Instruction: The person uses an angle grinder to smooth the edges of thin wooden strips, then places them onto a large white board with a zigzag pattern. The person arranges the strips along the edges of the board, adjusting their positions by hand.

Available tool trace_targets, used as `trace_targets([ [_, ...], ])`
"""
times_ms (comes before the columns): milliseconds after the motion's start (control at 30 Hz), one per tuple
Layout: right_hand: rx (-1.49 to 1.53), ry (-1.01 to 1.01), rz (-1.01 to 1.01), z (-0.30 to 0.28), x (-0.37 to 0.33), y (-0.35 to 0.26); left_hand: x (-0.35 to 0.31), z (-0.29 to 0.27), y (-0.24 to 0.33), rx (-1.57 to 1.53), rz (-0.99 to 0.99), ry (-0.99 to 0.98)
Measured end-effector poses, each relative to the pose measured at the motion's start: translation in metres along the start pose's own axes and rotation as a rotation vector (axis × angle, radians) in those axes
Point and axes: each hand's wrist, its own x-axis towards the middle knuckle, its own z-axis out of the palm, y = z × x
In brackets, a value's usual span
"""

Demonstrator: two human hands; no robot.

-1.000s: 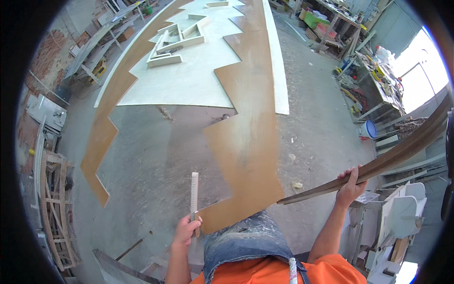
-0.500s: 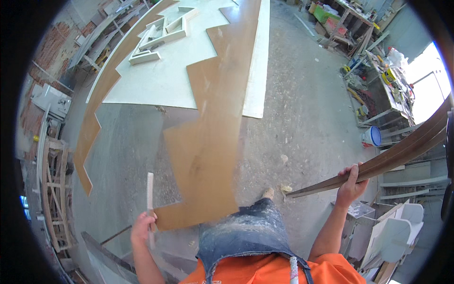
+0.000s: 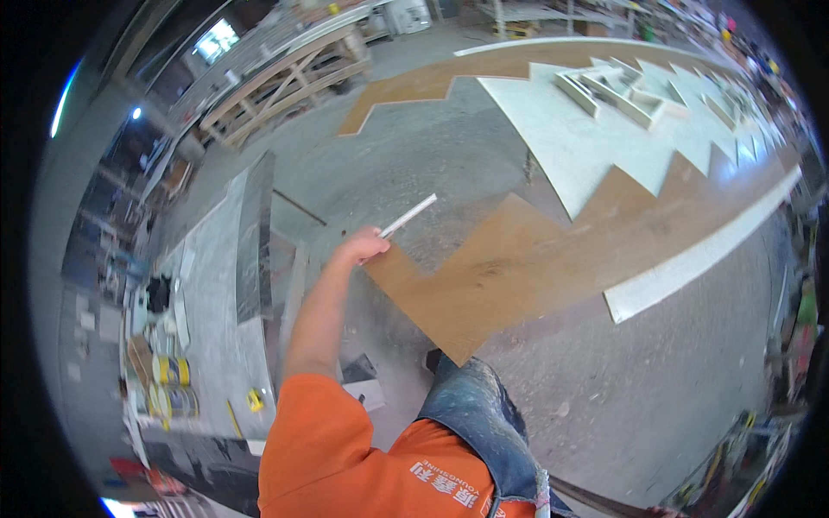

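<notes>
My left hand (image 3: pixel 367 246) is closed around a short pale strip (image 3: pixel 410 216), one end of which sticks out past the fingers. Right beside the hand is the corner of a long brown board (image 3: pixel 492 276) with a stepped, zigzag edge. That board extends right across a white table top (image 3: pixel 561 164). At the lower edge, part of a long dark brown strip (image 3: pixel 596 496) shows next to my apron (image 3: pixel 484 406). My right hand cannot be made out.
Another zigzag brown board (image 3: pixel 423 86) lies along the table's far side. Pale angular frames (image 3: pixel 622 95) rest on the table. A workbench (image 3: pixel 216 293) at left carries yellow-labelled tubs (image 3: pixel 171 371) and a yellow tape measure (image 3: pixel 255 400). Wooden trestles (image 3: pixel 294 86) stand behind.
My view has swung left, bringing the left workbench into sight. My left hand still grips the pale strip. My right hand, earlier holding the long brown strips, has dropped out of sight.
</notes>
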Motion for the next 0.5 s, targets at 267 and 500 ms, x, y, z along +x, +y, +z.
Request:
trace_targets([
  [267,0.078,-0.248,-0.097,0.065,0.112,0.035,-0.117,0.066,0.114,0.210,0.273,0.362],
  [500,-0.042,-0.348,0.041,0.156,0.178,0.038,-0.094,0.187,0.256,0.201,0.632,0.281],
])
